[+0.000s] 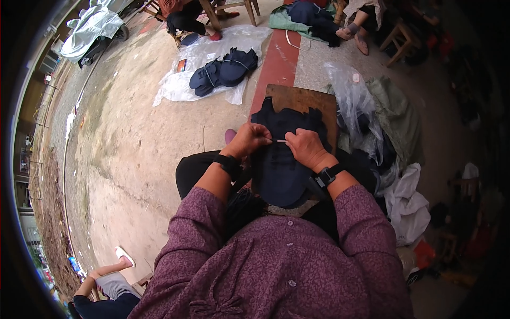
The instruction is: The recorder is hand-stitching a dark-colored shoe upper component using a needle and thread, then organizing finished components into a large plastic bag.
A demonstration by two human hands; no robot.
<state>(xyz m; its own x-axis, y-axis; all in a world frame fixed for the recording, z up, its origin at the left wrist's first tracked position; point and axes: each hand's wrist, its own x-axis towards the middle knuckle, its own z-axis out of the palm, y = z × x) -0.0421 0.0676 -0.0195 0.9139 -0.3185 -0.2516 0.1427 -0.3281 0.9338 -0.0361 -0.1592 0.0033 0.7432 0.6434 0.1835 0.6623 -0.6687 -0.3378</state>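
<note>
A stack of dark navy cloth pieces (287, 178) with uneven far edges lies before me on a brown wooden board (313, 98), its rounded end toward my body. Both hands are just above the cloth. My right hand (306, 148) is closed, pinching a thin pale stick-like piece (281, 141) that spans the small gap between my hands. My left hand (248, 141) is closed too, its fingertips at the dark end of that piece. What exactly those fingertips grip is too small to tell. Dark bands circle both wrists.
Tied bundles of dark cloth (232, 68) lie on a clear plastic sheet (172, 91) ahead. To the right are plastic bags (350, 87), a green-grey sack (390, 111) and a white bag (409, 204). People sit on stools ahead; another person (109, 290) is at the lower left.
</note>
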